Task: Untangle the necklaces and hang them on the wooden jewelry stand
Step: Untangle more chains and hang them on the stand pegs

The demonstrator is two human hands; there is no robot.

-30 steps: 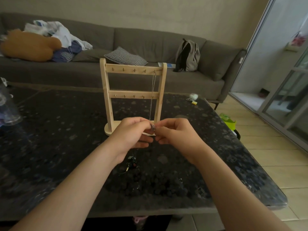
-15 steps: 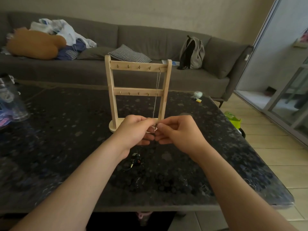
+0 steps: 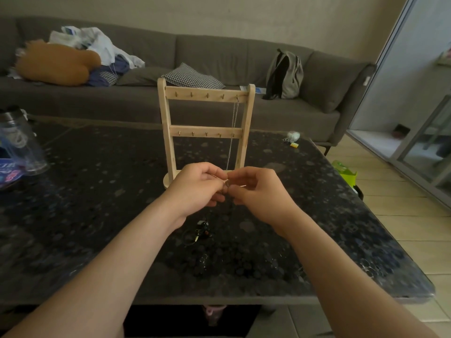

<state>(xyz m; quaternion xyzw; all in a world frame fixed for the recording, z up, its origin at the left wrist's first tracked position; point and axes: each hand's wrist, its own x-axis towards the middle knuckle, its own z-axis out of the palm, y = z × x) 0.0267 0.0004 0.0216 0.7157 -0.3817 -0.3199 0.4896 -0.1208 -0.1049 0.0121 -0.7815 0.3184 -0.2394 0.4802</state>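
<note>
Both hands, left hand (image 3: 197,189) and right hand (image 3: 258,191), pinch a necklace (image 3: 227,185) together. Its chain runs up to the stand (image 3: 206,132) on the worktop (image 3: 97,203).

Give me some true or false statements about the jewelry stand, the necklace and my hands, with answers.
1. A necklace hangs from the rightmost peg of the wooden stand's top bar. True.
2. The left hand and right hand both pinch the necklace's lower end. True.
3. The stand lies on its side. False: it stands upright on the table.
4. The sofa holds no bags. False: a backpack rests on it.
</note>
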